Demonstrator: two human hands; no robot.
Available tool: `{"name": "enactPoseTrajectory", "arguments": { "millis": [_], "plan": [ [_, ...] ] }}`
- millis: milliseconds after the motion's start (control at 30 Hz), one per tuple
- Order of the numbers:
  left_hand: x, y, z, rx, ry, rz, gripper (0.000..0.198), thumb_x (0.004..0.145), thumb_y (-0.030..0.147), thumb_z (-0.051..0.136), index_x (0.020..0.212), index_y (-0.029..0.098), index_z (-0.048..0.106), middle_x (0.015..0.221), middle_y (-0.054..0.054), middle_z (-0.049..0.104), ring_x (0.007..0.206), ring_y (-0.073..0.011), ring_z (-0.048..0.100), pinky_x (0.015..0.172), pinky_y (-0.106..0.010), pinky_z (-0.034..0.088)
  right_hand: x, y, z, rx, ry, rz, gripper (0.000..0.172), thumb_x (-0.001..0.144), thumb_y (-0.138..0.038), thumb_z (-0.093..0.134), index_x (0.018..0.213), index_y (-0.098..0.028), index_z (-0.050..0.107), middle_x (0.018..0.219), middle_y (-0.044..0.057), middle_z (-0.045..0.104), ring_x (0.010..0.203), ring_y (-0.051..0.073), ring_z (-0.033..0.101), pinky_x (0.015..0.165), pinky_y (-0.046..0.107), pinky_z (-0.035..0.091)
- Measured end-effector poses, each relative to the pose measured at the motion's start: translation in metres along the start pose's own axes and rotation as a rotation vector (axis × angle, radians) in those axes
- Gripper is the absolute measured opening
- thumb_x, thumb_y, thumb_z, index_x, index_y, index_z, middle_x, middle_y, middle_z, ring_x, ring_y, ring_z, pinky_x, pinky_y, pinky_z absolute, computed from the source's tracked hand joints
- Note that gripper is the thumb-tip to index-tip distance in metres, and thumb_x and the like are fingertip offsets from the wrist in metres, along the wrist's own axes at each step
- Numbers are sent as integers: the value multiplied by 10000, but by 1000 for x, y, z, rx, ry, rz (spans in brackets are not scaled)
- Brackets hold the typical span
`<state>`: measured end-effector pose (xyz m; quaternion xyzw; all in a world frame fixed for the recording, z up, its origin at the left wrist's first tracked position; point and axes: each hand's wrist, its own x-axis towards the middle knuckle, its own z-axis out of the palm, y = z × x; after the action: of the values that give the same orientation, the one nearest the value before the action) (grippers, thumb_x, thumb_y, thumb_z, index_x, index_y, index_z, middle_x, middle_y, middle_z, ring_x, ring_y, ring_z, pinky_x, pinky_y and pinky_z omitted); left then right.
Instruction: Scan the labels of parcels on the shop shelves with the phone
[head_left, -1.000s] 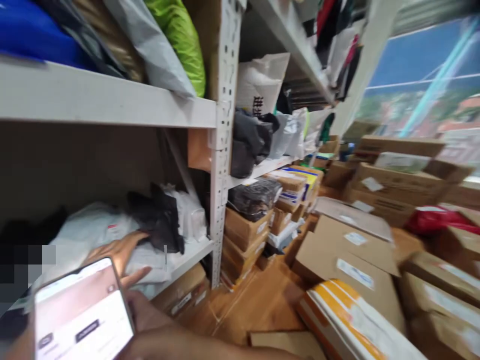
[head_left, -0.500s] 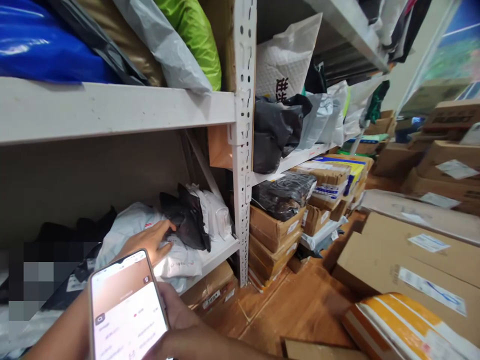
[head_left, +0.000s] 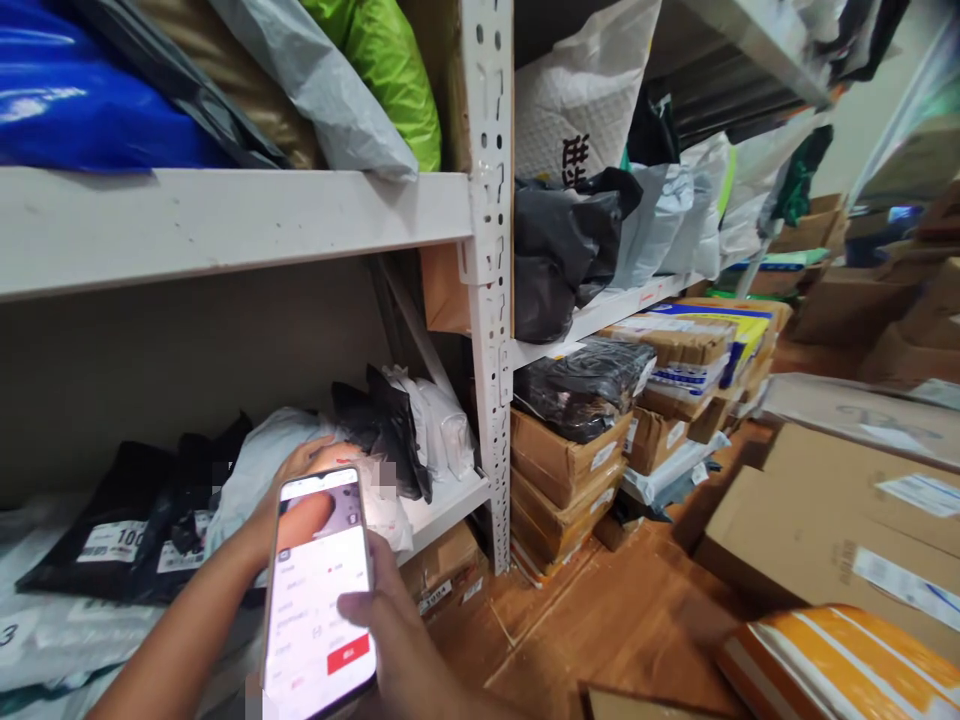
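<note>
My right hand [head_left: 401,610] is closed around a phone [head_left: 319,640], its thumb over the lit screen. That screen has a camera picture at the top, lines of text and a red button lower down. Past the phone's upper edge, my left hand [head_left: 296,470] reaches onto a white plastic mailer bag [head_left: 259,445] on the lower shelf. Its visible fingers lie outstretched on the bag; the others are behind the phone. A black bag [head_left: 382,430] and white packets [head_left: 435,420] stand just beyond. Nearer on the left is a black bag [head_left: 112,510] with a printed label.
A white perforated post [head_left: 491,300] and an upper shelf beam [head_left: 240,220] frame the bay. Stacked boxes [head_left: 570,450] stand right of the post. Large cartons [head_left: 810,510] and an orange-and-white parcel [head_left: 862,660] are on the right, over a brown floor [head_left: 570,620].
The phone and my right hand have moved right and up, and the thumb now lies over the screen. The red button has come into view. My left hand is now more hidden behind the phone.
</note>
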<state>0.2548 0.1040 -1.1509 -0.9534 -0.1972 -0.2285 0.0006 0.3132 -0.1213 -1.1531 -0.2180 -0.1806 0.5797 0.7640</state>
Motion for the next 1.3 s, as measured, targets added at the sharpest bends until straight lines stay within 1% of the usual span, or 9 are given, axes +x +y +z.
{"name": "enactPoseTrajectory", "arguments": {
  "millis": [67,200,300,433,667,800,967,1167,1300],
  "plan": [
    [0,6,-4,-60,3,-1,463,815,406,460,1208,191,575,1328,-113,524,1279,-278,428,1074,-408,362,-3,-4,2,0,-19,-6,550,617,-305,575,1145,-218,446,954,23,675,938,265,650,803,413,463],
    [3,26,-16,-110,-87,-17,443,782,421,526,1187,259,604,1310,-63,568,1342,-318,345,1122,-509,267,-5,-8,2,-32,-28,0,556,653,-348,573,1168,-239,391,915,23,665,703,246,671,558,357,477],
    [5,33,-20,-113,-108,-54,426,782,423,531,1171,270,615,1308,-51,575,1351,-316,338,1136,-531,225,-3,-6,1,-26,-29,1,578,655,-365,590,1175,-242,370,940,46,655,735,257,674,478,309,469],
    [4,30,-20,-140,-89,-32,450,774,436,549,1189,268,601,1323,-56,564,1349,-311,345,1135,-513,245,-2,-3,1,-27,-31,8,621,641,-404,602,1190,-244,359,1011,91,627,704,282,678,379,295,454],
    [1,25,-15,-100,-88,-16,510,763,448,574,1232,247,565,1327,-63,559,1344,-304,349,1143,-494,231,-3,-8,2,-13,-61,3,606,646,-383,620,1172,-248,353,953,55,645,854,292,676,589,401,539],
    [2,28,-18,-74,-117,-6,488,790,443,540,1242,262,561,1337,-41,551,1344,-300,347,1144,-482,234,-5,-12,5,-34,-97,29,580,665,-378,589,1175,-262,336,879,35,655,794,288,685,559,405,534],
    [2,31,-23,-75,-120,-1,484,825,419,484,1248,190,541,1351,-59,534,1347,-300,327,1140,-469,240,-5,-12,5,-33,-88,22,581,651,-384,607,1162,-253,363,921,42,659,781,281,689,563,389,531],
    [1,25,-17,-83,-121,-9,518,784,451,535,1244,213,548,1355,-53,535,1353,-291,326,1154,-475,200,-2,-6,4,-24,-24,-20,560,654,-372,589,1158,-235,385,925,54,664,641,254,683,403,280,456],
    [3,23,-15,-92,-131,-24,522,766,442,560,1241,227,562,1352,-52,539,1356,-310,321,1151,-493,197,-2,-5,4,-33,-53,1,570,680,-381,573,1191,-239,363,913,58,671,600,259,681,359,268,434]
  ]
}}
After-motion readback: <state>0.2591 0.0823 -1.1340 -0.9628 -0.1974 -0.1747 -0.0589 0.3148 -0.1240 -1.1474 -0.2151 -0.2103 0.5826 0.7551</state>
